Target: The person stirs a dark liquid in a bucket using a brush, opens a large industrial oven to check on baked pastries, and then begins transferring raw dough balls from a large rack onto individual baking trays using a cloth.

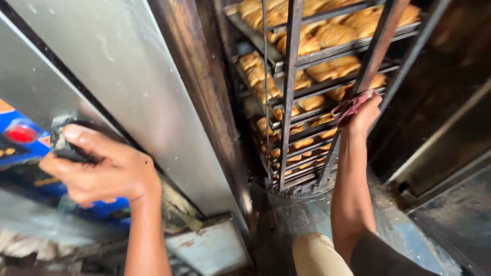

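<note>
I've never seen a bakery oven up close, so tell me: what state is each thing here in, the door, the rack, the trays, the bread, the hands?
Oven door: swung open.
Rack: upright inside the oven.
Trays: loaded, stacked in tiers.
Bread rolls: golden brown.
Left hand: closed on the dark door handle.
Right hand: gripping a rack post through a reddish cloth.

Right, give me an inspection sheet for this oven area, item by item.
Surface: worn, stained metal floor under the rack.
Job's things: tall metal rack inside the oven, trays of golden baked rolls on every level seen.
Clutter: nothing seen.
Hands: left hand grips a dark handle at the oven door; right hand grips a rack upright through a reddish cloth.
Cables: nothing seen.
Surroundings: blue control panel with a red button; dark, sooty oven wall.
</note>
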